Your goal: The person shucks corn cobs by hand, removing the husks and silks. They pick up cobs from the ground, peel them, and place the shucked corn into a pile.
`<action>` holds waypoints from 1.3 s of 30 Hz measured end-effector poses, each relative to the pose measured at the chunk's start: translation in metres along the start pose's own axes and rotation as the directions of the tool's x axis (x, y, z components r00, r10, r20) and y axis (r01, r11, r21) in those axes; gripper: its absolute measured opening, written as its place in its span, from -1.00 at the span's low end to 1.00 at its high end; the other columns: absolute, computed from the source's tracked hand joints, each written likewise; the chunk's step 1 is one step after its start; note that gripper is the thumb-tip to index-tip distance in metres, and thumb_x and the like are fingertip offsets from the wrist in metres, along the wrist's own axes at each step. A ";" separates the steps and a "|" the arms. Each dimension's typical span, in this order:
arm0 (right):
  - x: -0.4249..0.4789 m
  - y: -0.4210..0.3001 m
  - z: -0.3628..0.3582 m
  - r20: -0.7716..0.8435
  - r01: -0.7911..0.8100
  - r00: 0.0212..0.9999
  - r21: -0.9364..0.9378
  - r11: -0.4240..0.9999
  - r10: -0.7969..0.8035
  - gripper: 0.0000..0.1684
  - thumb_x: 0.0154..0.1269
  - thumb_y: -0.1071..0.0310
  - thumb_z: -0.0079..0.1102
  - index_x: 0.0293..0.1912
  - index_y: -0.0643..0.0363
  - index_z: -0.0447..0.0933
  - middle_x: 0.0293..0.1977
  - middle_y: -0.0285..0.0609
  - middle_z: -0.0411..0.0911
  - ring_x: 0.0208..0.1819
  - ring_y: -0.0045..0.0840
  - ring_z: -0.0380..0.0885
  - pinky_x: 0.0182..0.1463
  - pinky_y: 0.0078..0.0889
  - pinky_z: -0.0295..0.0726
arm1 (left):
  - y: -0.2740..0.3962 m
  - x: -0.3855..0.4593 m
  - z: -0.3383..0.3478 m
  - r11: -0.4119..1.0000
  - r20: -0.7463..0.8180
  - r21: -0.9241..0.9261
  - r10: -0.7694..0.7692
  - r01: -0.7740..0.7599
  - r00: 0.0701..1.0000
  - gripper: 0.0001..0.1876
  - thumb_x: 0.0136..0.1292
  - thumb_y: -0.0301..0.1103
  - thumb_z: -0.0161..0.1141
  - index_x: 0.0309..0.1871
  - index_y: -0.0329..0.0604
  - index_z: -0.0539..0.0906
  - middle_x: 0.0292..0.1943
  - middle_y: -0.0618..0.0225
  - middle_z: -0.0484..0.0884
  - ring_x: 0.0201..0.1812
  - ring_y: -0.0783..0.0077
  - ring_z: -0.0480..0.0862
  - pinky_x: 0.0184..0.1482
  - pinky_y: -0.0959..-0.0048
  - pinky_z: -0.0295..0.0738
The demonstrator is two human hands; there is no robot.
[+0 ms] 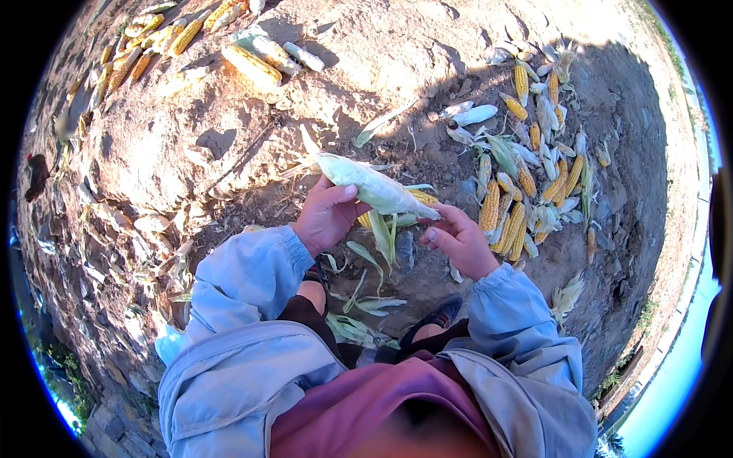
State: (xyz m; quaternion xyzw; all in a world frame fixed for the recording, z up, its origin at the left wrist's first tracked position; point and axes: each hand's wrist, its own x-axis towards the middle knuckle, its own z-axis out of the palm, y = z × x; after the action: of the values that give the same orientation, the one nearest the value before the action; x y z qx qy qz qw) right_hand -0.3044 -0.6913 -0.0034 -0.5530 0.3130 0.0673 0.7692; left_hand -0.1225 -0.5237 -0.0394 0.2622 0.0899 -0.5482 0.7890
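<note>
An ear of corn in its pale green husk (369, 180) lies slantwise between my hands. My left hand (329, 212) holds its silk end from below, thumb against the husk. With thumb and fingers, my right hand (458, 237) grips the narrow right end. Beneath the ear, partly hidden by it and my hands, yellow kernels of another corn ear (422, 196) show. Loose green husk leaves (382, 237) hang or lie just under it; whether they are attached cannot be told.
A heap of husked corn ears (515, 223) spreads over the dirt at right; more yellow ears (186, 37) lie at upper left. Dry husks (152, 240) litter the left side. Green husks (358, 329) lie between my feet, near a dark shoe (432, 318).
</note>
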 end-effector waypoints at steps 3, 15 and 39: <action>0.000 -0.006 -0.008 -0.027 -0.027 0.999 0.093 0.995 0.029 -0.65 0.27 0.44 0.06 0.05 0.25 0.39 -0.29 -0.22 0.52 -0.35 -0.68 0.48 -0.25 -0.61 0.49 | -0.010 -0.004 0.006 0.994 0.031 0.102 -0.035 0.031 0.999 -0.47 0.05 -0.45 0.25 0.13 -0.09 0.34 0.08 0.22 0.45 0.11 0.20 0.47 0.16 0.10 0.38; 0.002 -0.011 -0.032 -0.104 0.012 0.994 0.480 0.877 0.043 -0.77 0.24 0.42 0.03 -0.09 0.22 0.44 -0.47 -0.22 0.48 -0.51 -0.58 0.46 -0.42 -0.50 0.51 | 0.012 -0.010 0.007 0.856 0.128 0.461 -0.326 0.235 0.937 -0.49 0.08 -0.39 0.25 0.12 -0.21 0.35 -0.01 0.22 0.49 0.00 0.28 0.55 0.01 0.24 0.55; -0.008 -0.027 -0.036 -0.144 0.141 0.980 0.021 0.990 -0.137 -0.78 0.27 0.44 -0.25 -0.15 0.26 0.37 -0.28 -0.15 0.47 -0.29 -0.50 0.53 -0.20 -0.42 0.56 | -0.046 -0.018 0.062 -0.340 0.267 0.900 -0.067 -0.274 0.961 -0.42 -0.07 -0.15 0.32 0.02 -0.20 0.41 -0.34 0.02 0.61 -0.31 0.01 0.64 -0.27 0.23 0.53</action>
State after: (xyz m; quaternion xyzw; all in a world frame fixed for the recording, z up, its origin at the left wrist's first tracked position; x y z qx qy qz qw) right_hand -0.3140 -0.7320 0.0158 -0.5650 0.3287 -0.0312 0.7562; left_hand -0.1803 -0.5526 0.0070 0.7409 -0.5018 -0.3378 0.2919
